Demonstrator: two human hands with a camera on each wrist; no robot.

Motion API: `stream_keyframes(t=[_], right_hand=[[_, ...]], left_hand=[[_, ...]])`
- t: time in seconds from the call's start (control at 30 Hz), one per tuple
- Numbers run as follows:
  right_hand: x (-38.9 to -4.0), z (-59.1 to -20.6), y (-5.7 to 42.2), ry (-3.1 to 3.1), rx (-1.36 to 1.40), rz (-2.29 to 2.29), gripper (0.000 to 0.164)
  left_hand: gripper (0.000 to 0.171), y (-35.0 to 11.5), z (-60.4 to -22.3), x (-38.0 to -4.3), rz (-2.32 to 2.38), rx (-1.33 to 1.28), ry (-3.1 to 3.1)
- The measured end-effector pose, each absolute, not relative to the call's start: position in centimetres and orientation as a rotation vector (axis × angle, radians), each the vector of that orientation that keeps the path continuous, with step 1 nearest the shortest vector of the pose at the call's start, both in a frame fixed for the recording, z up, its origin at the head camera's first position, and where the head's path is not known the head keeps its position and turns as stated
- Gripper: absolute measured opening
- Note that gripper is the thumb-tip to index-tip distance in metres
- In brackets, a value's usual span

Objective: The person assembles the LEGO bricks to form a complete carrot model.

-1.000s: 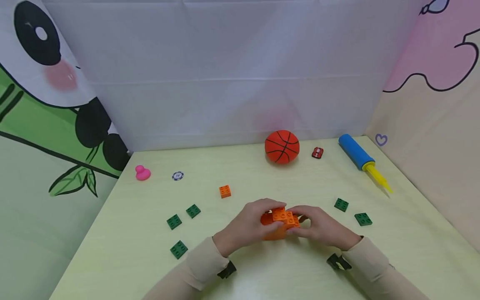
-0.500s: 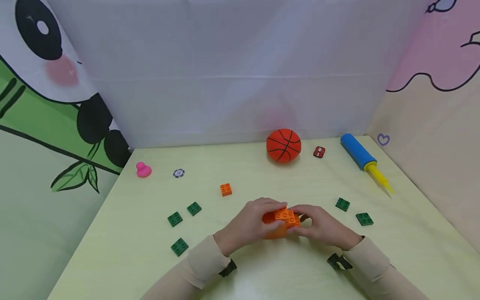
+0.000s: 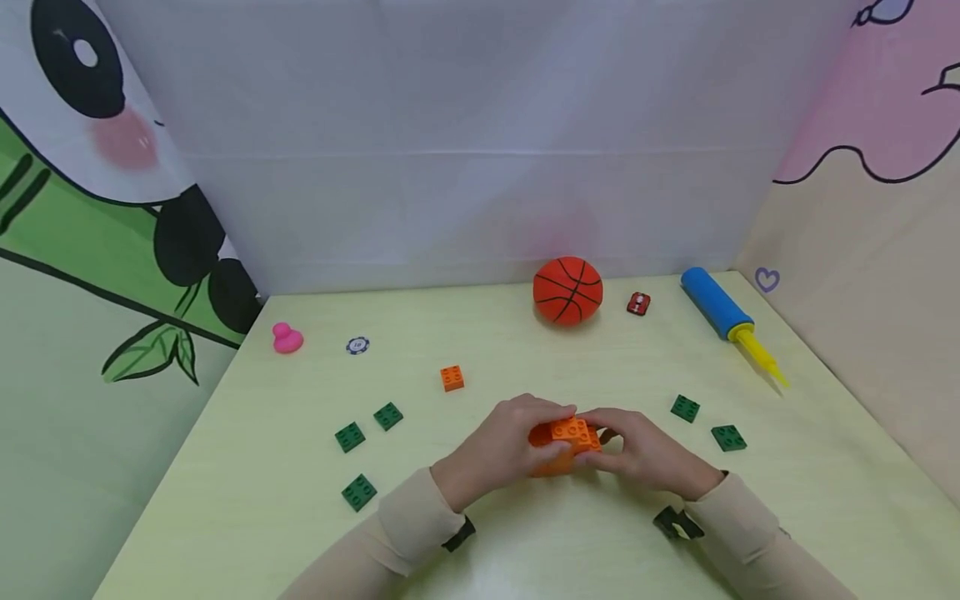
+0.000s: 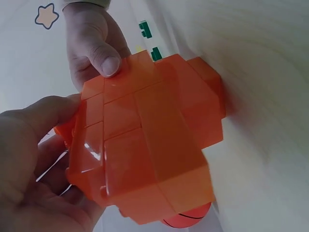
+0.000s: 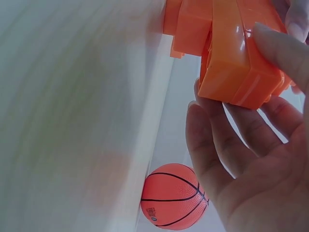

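Note:
Both hands hold a built-up block of joined orange toy bricks [image 3: 572, 433] low at the front middle of the table. My left hand [image 3: 502, 442] grips its left side, thumb on the near face and fingertips at the top. My right hand [image 3: 637, 448] pinches the right end between thumb and fingers. The left wrist view shows the block's [image 4: 140, 140] stepped layers, wide above and narrower toward the table. In the right wrist view, the right thumb [image 5: 280, 50] presses one face while the fingers lie along the opposite side.
A loose orange brick [image 3: 452, 378] lies ahead of the left hand. Green bricks [image 3: 359, 492] lie at left, with two more green bricks [image 3: 728, 437] at right. Farther back are a pink duck [image 3: 287, 338], poker chip [image 3: 357, 345], basketball [image 3: 567, 291], red toy car [image 3: 638, 303] and blue-yellow pump [image 3: 727, 317].
The left hand has shifted slightly right, and the top brick by its fingertips sits a little farther right. The right hand has hardly moved. The head view has tilted a little.

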State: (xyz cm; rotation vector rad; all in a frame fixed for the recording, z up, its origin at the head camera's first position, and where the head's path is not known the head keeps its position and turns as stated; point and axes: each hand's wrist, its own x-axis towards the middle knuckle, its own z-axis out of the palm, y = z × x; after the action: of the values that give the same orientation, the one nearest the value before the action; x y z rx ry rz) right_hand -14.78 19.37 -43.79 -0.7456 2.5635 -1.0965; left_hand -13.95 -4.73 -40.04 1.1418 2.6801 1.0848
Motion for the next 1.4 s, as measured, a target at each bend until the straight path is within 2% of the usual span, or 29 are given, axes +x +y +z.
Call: stream_keyframes(t=[0.33, 0.53, 0.7, 1.0, 1.4], right_hand=[[-14.8, -43.8, 19.5, 2.564, -0.755, -1.102, 0.049], [-14.9, -43.6, 19.7, 2.572, -0.745, -1.087, 0.052], [-14.9, -43.6, 19.7, 2.552, -0.714, -1.088, 0.053], [-14.8, -43.8, 19.5, 2.533, -0.666, -1.099, 0.054], [-14.9, -43.9, 19.4, 2.548, -0.686, -1.088, 0.054]], left_hand=[[0.048, -4.8, -40.4, -14.0, 1.020, 1.155, 2.722], [0.058, -6.1, -40.8, -14.7, 1.072, 1.166, 2.634], [0.059, -9.0, -41.2, -16.6, 1.183, 0.979, 2.637], [0.052, -13.4, -42.3, -20.4, 1.067, 0.557, 2.869], [0.051, -14.3, -43.7, -21.9, 0.927, 0.401, 2.899]])
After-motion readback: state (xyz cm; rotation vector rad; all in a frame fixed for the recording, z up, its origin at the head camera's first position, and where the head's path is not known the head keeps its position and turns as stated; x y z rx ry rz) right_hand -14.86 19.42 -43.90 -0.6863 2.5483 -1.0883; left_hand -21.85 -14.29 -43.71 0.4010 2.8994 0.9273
